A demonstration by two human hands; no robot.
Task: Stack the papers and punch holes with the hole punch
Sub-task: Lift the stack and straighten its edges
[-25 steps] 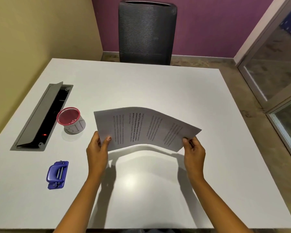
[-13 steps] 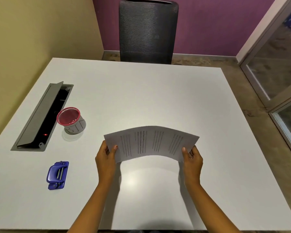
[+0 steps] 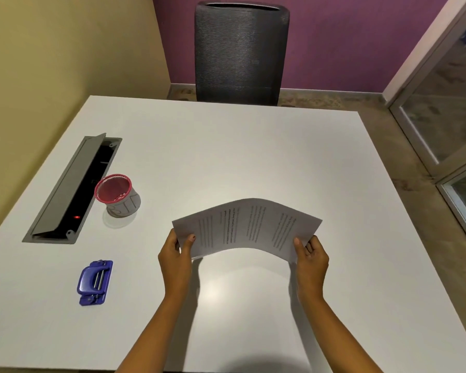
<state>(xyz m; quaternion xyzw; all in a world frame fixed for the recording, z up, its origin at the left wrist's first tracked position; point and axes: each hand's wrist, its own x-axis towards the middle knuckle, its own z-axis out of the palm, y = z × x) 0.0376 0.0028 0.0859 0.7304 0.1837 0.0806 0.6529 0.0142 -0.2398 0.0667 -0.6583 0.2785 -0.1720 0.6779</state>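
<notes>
Both forearms reach forward over the white table (image 3: 253, 146); the left hand (image 3: 175, 258) pinches the left edge of the papers (image 3: 246, 227), thumb on top, fingers underneath; the right hand (image 3: 311, 258) grips the right edge the same way; the papers arch upward between them, above the table; the blue hole punch (image 3: 94, 282) lies well to the left, near a red mesh cup (image 3: 116, 193).

Table (image 3: 253, 157) lies bare ahead and right — left side holds cup (image 3: 117, 195), hole punch (image 3: 94, 282), open cable hatch (image 3: 73, 189).

One hole punch (image 3: 95, 282), one cup (image 3: 118, 195), one chair (image 3: 241, 52), two hands (image 3: 176, 258).
</notes>
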